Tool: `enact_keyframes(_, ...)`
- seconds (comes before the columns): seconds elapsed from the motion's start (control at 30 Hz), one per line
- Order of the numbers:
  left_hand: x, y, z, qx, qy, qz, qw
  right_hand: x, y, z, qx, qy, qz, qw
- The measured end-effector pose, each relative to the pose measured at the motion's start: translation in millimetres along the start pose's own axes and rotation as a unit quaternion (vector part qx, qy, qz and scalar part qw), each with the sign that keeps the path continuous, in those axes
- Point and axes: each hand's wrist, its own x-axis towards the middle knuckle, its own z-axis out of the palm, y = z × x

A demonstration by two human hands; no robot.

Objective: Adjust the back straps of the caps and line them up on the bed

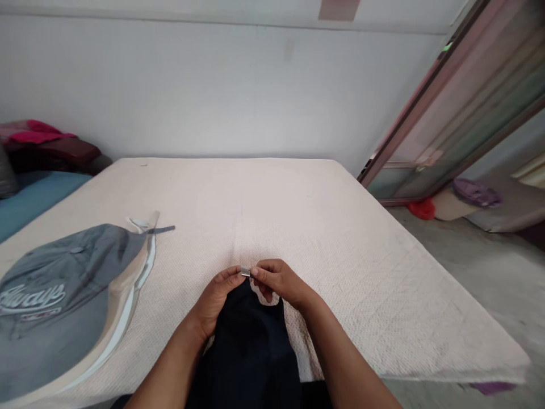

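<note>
A dark navy cap (253, 346) hangs between my forearms at the near edge of the table, its back opening towards the far side. On its strap sits a small silver metal buckle (246, 272). My left hand (209, 304) is closed, pinching the strap at the buckle's left side between thumb and fingers. From the other side, my right hand (279, 280) pinches the strap right beside the buckle, its lower fingers curled under. The strap's end is mostly hidden by the fingers. To the left lies a grey cap (85, 272) with white "Always" lettering.
Under the grey cap are beige and white caps (123, 324), straps sticking out. A cream textured cloth (272, 204) covers the table. A white wall (238, 91) stands behind, a glass sliding door (438, 125) at right. Blue surface (38, 190) and pink cloth (38, 132) lie at left.
</note>
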Motion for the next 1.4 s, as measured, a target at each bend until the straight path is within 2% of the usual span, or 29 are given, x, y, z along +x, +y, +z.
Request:
enact_keyframes(0.17,2,-2,-2.7,-0.01,0.048,0.007,0.999,0,-1,4,0.117,-0.017,-0.024,0.993)
enact_keyframes(0.23,2,-2,-3.0,-0.004,0.044,0.011,0.999,1,-1,5,0.136,-0.019,-0.025,0.99)
enact_keyframes(0.67,-1,2,4.0,-0.003,-0.014,0.04,0.999,1,0,7,0.154,-0.029,-0.018,0.987)
enact_keyframes(0.9,2,1,-0.7,0.004,-0.02,0.04,0.999,-1,-3,10,0.146,-0.028,-0.02,0.989)
enact_keyframes(1.1,-1,2,0.4,-0.024,-0.004,0.039,0.999,-8,-3,0,0.093,-0.025,-0.033,0.995)
enact_keyframes(1.2,-2,3,1.7,-0.016,0.018,0.037,0.999,-8,2,-2,0.124,-0.031,0.0,0.992)
enact_keyframes(1.4,-2,4,0.6,0.016,0.0,0.028,0.999,-5,3,0,0.173,-0.038,0.006,0.984)
